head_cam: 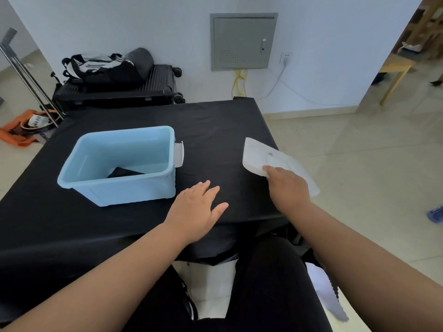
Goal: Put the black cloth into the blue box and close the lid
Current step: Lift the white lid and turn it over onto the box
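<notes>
The blue box [124, 188] stands open on the left part of the table, with a white latch on its right end. The black cloth [125, 172] lies on the box's floor, only partly visible over the near wall. The white lid [261, 155] sits tilted at the table's right edge, partly overhanging it. My right hand [286, 185] grips the lid's near edge. My left hand [197, 208] rests flat on the table, fingers spread, just right of the box's near corner and holding nothing.
The table [215, 121] is draped in a black sheet. Behind it on the floor lie a black suitcase [119, 89] with a sports bag on top, a metal stand and an orange bag [21, 130]. Tiled floor lies to the right.
</notes>
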